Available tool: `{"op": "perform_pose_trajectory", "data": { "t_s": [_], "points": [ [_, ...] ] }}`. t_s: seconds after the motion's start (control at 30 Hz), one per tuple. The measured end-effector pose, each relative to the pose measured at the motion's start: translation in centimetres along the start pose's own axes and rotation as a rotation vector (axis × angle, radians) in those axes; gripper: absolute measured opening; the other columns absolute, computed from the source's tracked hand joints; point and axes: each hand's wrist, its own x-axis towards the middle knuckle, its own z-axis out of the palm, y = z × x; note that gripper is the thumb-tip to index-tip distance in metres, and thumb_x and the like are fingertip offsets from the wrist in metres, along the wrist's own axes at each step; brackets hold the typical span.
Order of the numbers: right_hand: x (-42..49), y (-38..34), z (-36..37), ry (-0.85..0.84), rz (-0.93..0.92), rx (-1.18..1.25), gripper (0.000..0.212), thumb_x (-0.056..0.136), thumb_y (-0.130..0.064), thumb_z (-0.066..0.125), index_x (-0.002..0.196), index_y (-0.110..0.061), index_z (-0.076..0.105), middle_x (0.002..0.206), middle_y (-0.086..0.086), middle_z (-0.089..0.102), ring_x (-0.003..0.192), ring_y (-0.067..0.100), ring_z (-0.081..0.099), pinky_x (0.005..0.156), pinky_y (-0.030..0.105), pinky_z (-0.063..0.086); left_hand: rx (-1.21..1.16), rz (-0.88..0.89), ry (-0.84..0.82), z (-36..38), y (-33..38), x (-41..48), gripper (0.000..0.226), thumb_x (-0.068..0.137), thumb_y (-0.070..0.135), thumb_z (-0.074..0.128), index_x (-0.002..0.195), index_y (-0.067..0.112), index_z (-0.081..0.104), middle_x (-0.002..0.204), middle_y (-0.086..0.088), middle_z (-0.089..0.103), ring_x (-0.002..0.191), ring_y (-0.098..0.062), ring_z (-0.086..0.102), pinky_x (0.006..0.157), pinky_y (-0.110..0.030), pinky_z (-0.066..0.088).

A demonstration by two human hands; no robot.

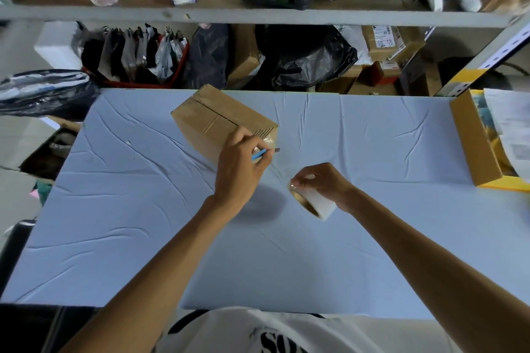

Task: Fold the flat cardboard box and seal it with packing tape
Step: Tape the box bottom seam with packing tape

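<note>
A folded brown cardboard box (212, 117) stands on the light blue table (143, 223), with clear tape along its top seam and over its near right corner. My left hand (241, 163) is at that corner and pinches a small blue-handled cutter (262, 154) whose blade points right. My right hand (321, 183) grips a roll of clear packing tape (314, 202) a little to the right of the box, just above the table. A thin strip of tape seems to run from the roll toward the box corner.
An open brown and yellow box (476, 149) with papers sits at the table's right edge. Behind the table stands a shelf (258, 16) crowded with parcels, black bags and a red basket (134, 74). A dark plastic bag (43, 92) lies at the far left.
</note>
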Motion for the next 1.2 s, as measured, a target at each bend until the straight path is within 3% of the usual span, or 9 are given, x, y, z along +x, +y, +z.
{"op": "perform_pose_trajectory", "data": {
  "t_s": [0.13, 0.27, 0.37, 0.53, 0.7, 0.83, 0.9, 1.03, 1.2],
  "points": [
    [-0.1, 0.1, 0.0, 0.007, 0.006, 0.008, 0.015, 0.079, -0.016, 0.076, 0.088, -0.004, 0.074, 0.090, 0.014, 0.069, 0.073, 0.013, 0.054, 0.062, 0.018, 0.039, 0.059, 0.023, 0.038, 1.2, -0.7, 0.7, 0.012, 0.079, 0.015, 0.073, 0.073, 0.009, 0.065, 0.111, -0.005, 0.056, 0.110, -0.022, 0.049, 0.087, -0.026, 0.044],
    [-0.1, 0.0, -0.2, 0.008, 0.008, 0.005, 0.014, 0.078, -0.017, 0.077, 0.086, -0.006, 0.074, 0.091, 0.014, 0.070, 0.073, 0.012, 0.056, 0.062, 0.016, 0.039, -0.047, -0.065, -0.064, 1.7, -1.3, 0.8, 0.017, 0.079, 0.011, 0.073, 0.070, 0.012, 0.059, 0.125, -0.006, 0.056, 0.137, -0.029, 0.034, 0.102, -0.040, 0.041],
    [-0.1, -0.2, -0.3, 0.000, -0.004, 0.012, 0.011, 0.078, -0.016, 0.077, 0.085, -0.007, 0.074, 0.087, 0.008, 0.069, 0.070, 0.008, 0.055, 0.059, 0.011, 0.039, -0.050, -0.087, -0.101, 1.8, -1.1, 0.9, 0.023, 0.078, 0.007, 0.073, 0.068, 0.015, 0.055, 0.125, -0.007, 0.057, 0.139, -0.030, 0.032, 0.103, -0.048, 0.040],
    [0.3, -0.5, -0.2, -0.001, -0.006, 0.009, 0.013, 0.078, -0.015, 0.076, 0.086, -0.005, 0.074, 0.089, 0.014, 0.070, 0.077, 0.014, 0.055, 0.066, 0.021, 0.038, 0.017, -0.101, -0.189, 1.7, -0.9, 2.0, 0.032, 0.075, -0.001, 0.071, 0.060, 0.017, 0.049, 0.129, -0.010, 0.057, 0.139, -0.033, 0.031, 0.105, -0.061, 0.031],
    [0.5, -0.2, -0.1, 0.024, 0.015, 0.012, 0.005, 0.079, -0.011, 0.076, 0.082, -0.008, 0.074, 0.084, 0.008, 0.070, 0.070, 0.006, 0.056, 0.060, 0.008, 0.040, 0.039, -0.116, -0.290, 1.1, -0.6, 2.7, 0.032, 0.073, -0.003, 0.073, 0.057, 0.015, 0.053, 0.132, -0.009, 0.055, 0.136, -0.032, 0.035, 0.106, -0.063, 0.028],
    [0.9, -0.1, -0.1, 0.050, 0.064, -0.018, 0.008, 0.078, -0.013, 0.076, 0.084, -0.007, 0.075, 0.078, 0.004, 0.068, 0.067, 0.007, 0.054, 0.060, 0.015, 0.038, 0.061, -0.123, -0.363, 0.9, -0.4, 3.5, 0.025, 0.071, -0.001, 0.076, 0.057, 0.012, 0.059, 0.134, -0.007, 0.052, 0.127, -0.031, 0.045, 0.103, -0.062, 0.032],
    [1.2, -0.1, 0.0, 0.070, 0.081, -0.038, 0.009, 0.078, -0.015, 0.077, 0.084, -0.008, 0.076, 0.077, 0.003, 0.067, 0.066, 0.009, 0.053, 0.059, 0.016, 0.038, 0.111, -0.122, -0.425, 0.9, -0.2, 3.7, 0.019, 0.072, 0.001, 0.077, 0.060, 0.010, 0.064, 0.141, -0.006, 0.045, 0.135, -0.032, 0.035, 0.107, -0.060, 0.027],
    [1.3, 0.4, -0.6, 0.110, 0.084, -0.012, 0.012, 0.075, -0.016, 0.080, 0.082, -0.008, 0.076, 0.077, 0.005, 0.067, 0.069, 0.012, 0.054, 0.061, 0.019, 0.038, 0.336, -0.051, -0.584, 1.2, 0.3, 2.9, 0.007, 0.080, 0.009, 0.072, 0.073, 0.010, 0.073, 0.159, -0.001, 0.016, 0.145, -0.040, -0.006, 0.108, -0.071, -0.001],
    [1.0, 0.2, -1.4, 0.060, 0.072, -0.023, 0.007, 0.077, -0.015, 0.078, 0.081, -0.010, 0.075, 0.079, 0.005, 0.068, 0.072, 0.013, 0.055, 0.062, 0.020, 0.039, 0.279, -0.044, -0.529, 0.9, -0.1, 2.4, 0.014, 0.079, 0.011, 0.072, 0.067, 0.016, 0.068, 0.159, -0.001, 0.018, 0.145, -0.039, -0.007, 0.105, -0.071, -0.004]
  ]
}}
